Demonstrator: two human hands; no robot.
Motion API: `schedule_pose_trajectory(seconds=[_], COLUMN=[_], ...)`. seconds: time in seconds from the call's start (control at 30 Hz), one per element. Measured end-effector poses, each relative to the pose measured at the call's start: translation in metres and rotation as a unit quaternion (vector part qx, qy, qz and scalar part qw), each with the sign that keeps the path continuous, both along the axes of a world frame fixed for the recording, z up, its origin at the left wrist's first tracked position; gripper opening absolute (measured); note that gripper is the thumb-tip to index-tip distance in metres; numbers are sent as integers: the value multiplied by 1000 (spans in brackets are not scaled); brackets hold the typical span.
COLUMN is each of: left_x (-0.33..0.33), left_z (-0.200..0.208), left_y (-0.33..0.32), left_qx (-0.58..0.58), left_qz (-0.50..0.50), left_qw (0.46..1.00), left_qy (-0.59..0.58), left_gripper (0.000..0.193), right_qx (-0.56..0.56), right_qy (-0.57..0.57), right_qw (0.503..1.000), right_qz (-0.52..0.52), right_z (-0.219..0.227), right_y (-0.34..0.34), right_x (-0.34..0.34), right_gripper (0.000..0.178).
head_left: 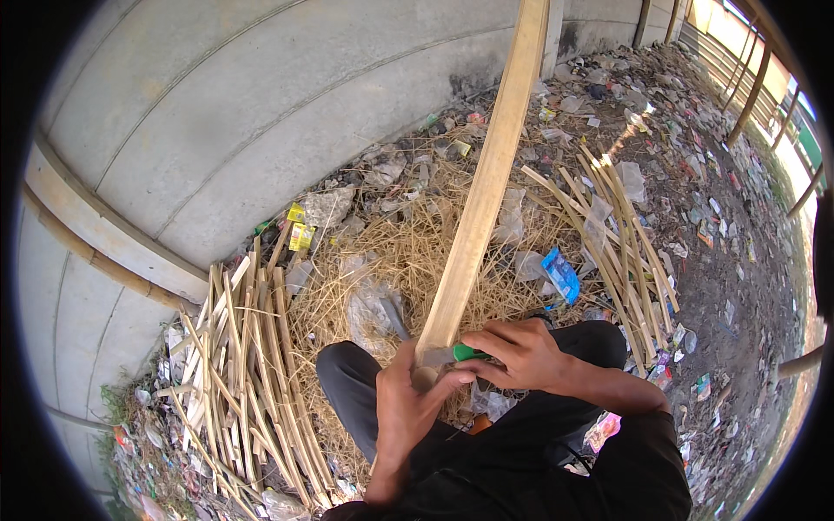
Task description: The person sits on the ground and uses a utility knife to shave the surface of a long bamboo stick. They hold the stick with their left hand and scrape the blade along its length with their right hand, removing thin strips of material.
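Observation:
A long, split bamboo slat runs from my lap up and away toward the wall. My left hand grips its near end, thumb and fingers on either side. My right hand is closed around the green handle of a knife. The short grey blade lies across the slat close to its near end, just beyond my left thumb. Both hands are close together above my crossed, dark-trousered legs. My fingers hide part of the handle and the slat's edges.
Cut bamboo strips are heaped at left, with another bundle at right. Straw-like shavings cover the ground ahead, with a grey flat blade-like piece among them. A concrete wall bounds the left; litter, including a blue wrapper, lies about.

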State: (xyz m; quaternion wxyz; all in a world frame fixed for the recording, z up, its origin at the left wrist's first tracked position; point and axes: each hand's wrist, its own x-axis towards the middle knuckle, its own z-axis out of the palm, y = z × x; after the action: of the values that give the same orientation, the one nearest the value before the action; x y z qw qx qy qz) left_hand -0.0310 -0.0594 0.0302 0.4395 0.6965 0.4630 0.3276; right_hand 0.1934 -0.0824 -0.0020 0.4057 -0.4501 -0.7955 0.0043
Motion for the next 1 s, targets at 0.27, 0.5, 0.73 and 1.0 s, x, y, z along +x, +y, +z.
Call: schedule_pose_trajectory(seconds=[0.27,0.5,0.73,1.0], left_x=[-2,2,1,0], left_z=[-2,-8,-12,-9], left_y=[-2,-8,-9,-11], left_qx=[-33,6,24,26], left_qz=[34,56,53,65], left_qw=[999,998,998,997], left_qy=[24,4,3,30], left_gripper=[53,44,36,33], right_qx=[-1,0,7,28], right_qy=[7,12,14,7], right_qw=[998,997,998,996], right_qz=[-65,-73,-64,-84], right_z=[9,13,12,15], right_y=[4,8,8,7], right_x=[3,14,15,15], right_gripper=[33,32,31,30])
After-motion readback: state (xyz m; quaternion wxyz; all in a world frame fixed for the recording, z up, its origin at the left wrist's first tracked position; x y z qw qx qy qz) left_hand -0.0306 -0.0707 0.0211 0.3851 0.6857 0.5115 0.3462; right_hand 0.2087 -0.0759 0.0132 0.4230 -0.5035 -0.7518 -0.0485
